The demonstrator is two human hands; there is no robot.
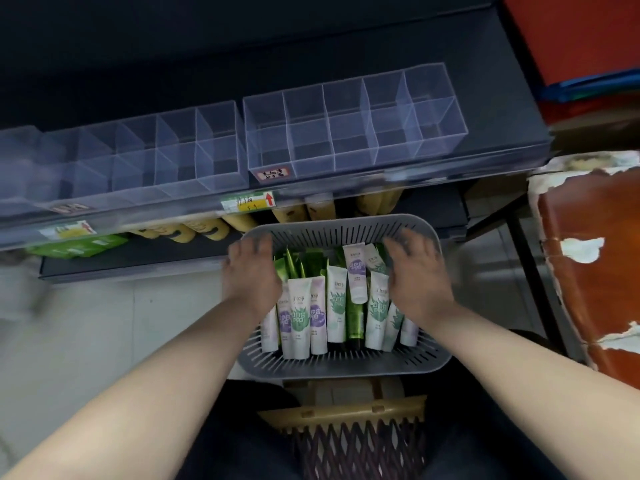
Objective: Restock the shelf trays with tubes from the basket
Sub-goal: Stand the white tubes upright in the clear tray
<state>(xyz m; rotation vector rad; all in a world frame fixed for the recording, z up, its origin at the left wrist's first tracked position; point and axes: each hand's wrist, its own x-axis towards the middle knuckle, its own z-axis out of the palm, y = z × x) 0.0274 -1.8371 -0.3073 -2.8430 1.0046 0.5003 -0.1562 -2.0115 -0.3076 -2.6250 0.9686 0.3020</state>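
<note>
A grey slotted basket (346, 370) sits in front of me, below the shelf edge, holding several white tubes (299, 317) with green or purple prints and some green tubes. My left hand (251, 271) lies over the basket's left side, fingers reaching the far left rim. My right hand (415, 275) lies over the right side, fingers spread near the far right rim. Neither hand holds a tube. On the dark shelf above stand two clear divided trays, the left tray (156, 174) and the right tray (311, 168), and every compartment I can see is empty.
The basket rests on a tan stool with a dark mesh (346, 414). Yellow tubes (207, 230) and green packs (79, 244) lie on the lower shelf. A worn orange-red table (588, 271) stands close on the right. Price labels (247, 202) line the shelf edge.
</note>
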